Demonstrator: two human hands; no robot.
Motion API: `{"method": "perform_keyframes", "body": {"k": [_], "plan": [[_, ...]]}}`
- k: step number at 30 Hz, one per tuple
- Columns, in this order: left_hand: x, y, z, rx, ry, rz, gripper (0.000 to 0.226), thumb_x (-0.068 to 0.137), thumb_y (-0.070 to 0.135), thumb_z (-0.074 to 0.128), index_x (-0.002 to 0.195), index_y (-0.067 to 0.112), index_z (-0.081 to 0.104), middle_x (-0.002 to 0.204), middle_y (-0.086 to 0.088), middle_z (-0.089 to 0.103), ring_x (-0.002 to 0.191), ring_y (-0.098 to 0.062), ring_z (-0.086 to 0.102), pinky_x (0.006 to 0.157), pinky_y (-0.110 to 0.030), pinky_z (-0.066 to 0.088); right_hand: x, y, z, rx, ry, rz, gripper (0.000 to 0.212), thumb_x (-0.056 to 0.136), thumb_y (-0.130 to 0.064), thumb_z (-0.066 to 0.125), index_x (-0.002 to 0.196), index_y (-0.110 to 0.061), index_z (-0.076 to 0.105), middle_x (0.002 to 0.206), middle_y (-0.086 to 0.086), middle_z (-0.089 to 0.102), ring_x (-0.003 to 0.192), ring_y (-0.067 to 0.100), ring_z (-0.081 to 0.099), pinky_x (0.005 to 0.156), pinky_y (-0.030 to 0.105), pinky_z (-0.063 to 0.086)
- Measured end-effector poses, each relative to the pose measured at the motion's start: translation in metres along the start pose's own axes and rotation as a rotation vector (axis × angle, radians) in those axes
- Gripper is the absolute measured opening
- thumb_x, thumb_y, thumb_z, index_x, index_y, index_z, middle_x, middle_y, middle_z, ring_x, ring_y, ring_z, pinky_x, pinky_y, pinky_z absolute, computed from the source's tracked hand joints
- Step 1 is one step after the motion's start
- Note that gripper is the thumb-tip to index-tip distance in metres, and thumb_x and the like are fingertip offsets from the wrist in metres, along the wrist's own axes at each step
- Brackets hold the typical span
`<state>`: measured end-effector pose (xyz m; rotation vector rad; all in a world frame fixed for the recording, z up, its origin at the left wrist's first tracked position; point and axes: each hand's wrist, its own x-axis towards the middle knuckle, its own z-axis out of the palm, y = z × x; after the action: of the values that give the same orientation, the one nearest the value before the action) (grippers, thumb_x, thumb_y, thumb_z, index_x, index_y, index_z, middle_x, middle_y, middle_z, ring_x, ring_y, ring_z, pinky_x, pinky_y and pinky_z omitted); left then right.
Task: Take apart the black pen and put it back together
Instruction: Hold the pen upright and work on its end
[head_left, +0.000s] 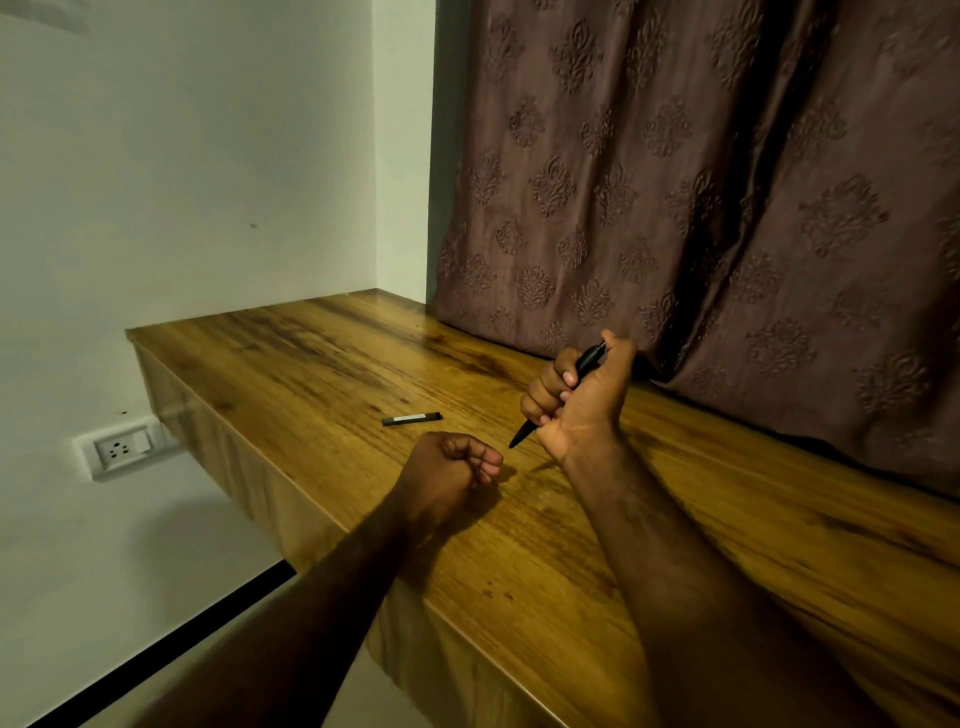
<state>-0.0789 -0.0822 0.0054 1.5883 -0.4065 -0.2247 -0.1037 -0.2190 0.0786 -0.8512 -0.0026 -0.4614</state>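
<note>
My right hand (582, 395) is wrapped in a fist around the black pen (588, 361), which slants through it: the clicker end sticks out by the thumb at the top, the pointed tip pokes out below toward the left. My left hand (447, 467) rests on the wooden desk (322, 353) just left of the tip, fingers curled closed; whether anything small is inside it is hidden. A short black cylindrical piece (411, 419) with a pale label lies flat on the desk beyond my left hand.
A brown patterned curtain (727, 208) hangs along the back right edge of the desk, touching the top. A white wall stands to the left, with a socket and switch plate (124, 447) below the desk's left edge.
</note>
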Motion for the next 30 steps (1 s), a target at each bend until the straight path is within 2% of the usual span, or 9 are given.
{"method": "perform_keyframes", "body": {"k": [10,16,18,21,25,28,30], "plan": [[0.0001,-0.0006,-0.0018,0.022,-0.001,0.01,0.029,0.08,-0.016,0.044,0.085,-0.003,0.07,0.073,-0.009,0.069,0.058,-0.004,0.061,0.053,-0.01,0.048,-0.0004,-0.0001,0.0015,-0.039,0.004,-0.012,0.061,0.084,-0.065,0.034,0.045,-0.018,0.032,0.037,-0.004,0.019,0.033,0.013,0.011,0.041,0.015,0.017],[-0.001,0.0015,-0.0005,-0.055,-0.002,-0.028,0.029,0.082,-0.017,0.042,0.082,-0.004,0.069,0.066,-0.006,0.07,0.052,-0.002,0.063,0.05,-0.011,0.049,-0.0015,0.0004,0.0035,-0.062,-0.008,-0.002,0.059,0.084,-0.063,0.035,0.046,-0.018,0.03,0.037,-0.004,0.019,0.034,0.013,0.011,0.041,0.016,0.016],[0.0005,0.0019,-0.0017,-0.041,0.001,-0.024,0.03,0.082,-0.017,0.042,0.083,-0.004,0.069,0.067,-0.006,0.071,0.055,-0.004,0.064,0.052,-0.012,0.049,-0.0015,0.0002,0.0042,-0.066,-0.005,-0.004,0.061,0.084,-0.066,0.035,0.046,-0.018,0.03,0.037,-0.004,0.02,0.034,0.013,0.012,0.04,0.016,0.016],[0.001,0.0002,-0.0021,-0.004,0.003,-0.012,0.032,0.081,-0.017,0.041,0.084,-0.003,0.07,0.073,-0.009,0.07,0.061,-0.006,0.063,0.055,-0.012,0.05,-0.0026,0.0017,0.0043,-0.086,-0.001,-0.008,0.057,0.084,-0.06,0.036,0.045,-0.019,0.03,0.037,-0.004,0.019,0.033,0.013,0.012,0.041,0.016,0.016],[-0.0011,0.0011,-0.0006,-0.028,-0.01,-0.009,0.033,0.08,-0.019,0.039,0.081,-0.004,0.069,0.067,-0.005,0.07,0.055,-0.002,0.064,0.051,-0.011,0.049,-0.0034,0.0013,0.0056,-0.071,-0.001,-0.006,0.063,0.085,-0.066,0.035,0.045,-0.018,0.031,0.036,-0.004,0.02,0.032,0.013,0.013,0.042,0.017,0.014],[0.0008,-0.0014,-0.0029,-0.053,-0.021,-0.022,0.034,0.08,-0.018,0.04,0.08,-0.002,0.069,0.062,-0.002,0.072,0.054,-0.002,0.065,0.049,-0.012,0.048,-0.0024,0.0022,0.0049,-0.076,-0.012,-0.008,0.059,0.086,-0.06,0.036,0.045,-0.018,0.031,0.036,-0.004,0.02,0.032,0.013,0.013,0.041,0.015,0.016],[0.003,-0.0035,-0.0047,-0.052,-0.021,-0.025,0.033,0.081,-0.016,0.041,0.081,-0.001,0.071,0.064,-0.002,0.072,0.055,-0.003,0.065,0.051,-0.012,0.049,-0.0022,0.0034,0.0041,-0.062,-0.025,-0.015,0.061,0.086,-0.064,0.035,0.045,-0.018,0.031,0.036,-0.004,0.02,0.031,0.013,0.013,0.04,0.015,0.017]]}}
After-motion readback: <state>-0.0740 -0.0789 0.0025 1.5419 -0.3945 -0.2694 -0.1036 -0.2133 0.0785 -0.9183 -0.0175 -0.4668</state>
